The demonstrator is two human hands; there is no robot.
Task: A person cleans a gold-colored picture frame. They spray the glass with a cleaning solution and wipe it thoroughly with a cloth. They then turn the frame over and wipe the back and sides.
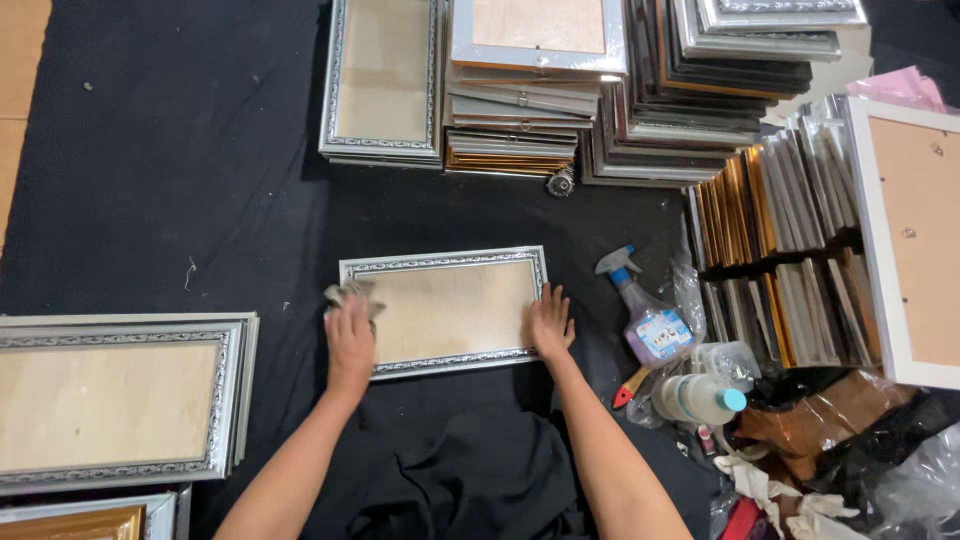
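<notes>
Wiping a silver frame, backing side up

Nearest me, my left hand (350, 340) presses a cloth (352, 296) onto the frame (445, 310), fingers together over it; my right hand (551, 322) lies flat on the right edge, fingers spread. The frame sits on the black sheet (180, 180). Spray bottle (643, 312) just right. Beyond, stacks (620, 80) wait; I'd judge plenty left.

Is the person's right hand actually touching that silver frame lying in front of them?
Touching. The head view shows the right hand lying flat, palm down, on the right end of the silver frame, fingers overlapping its ornate border.
</notes>
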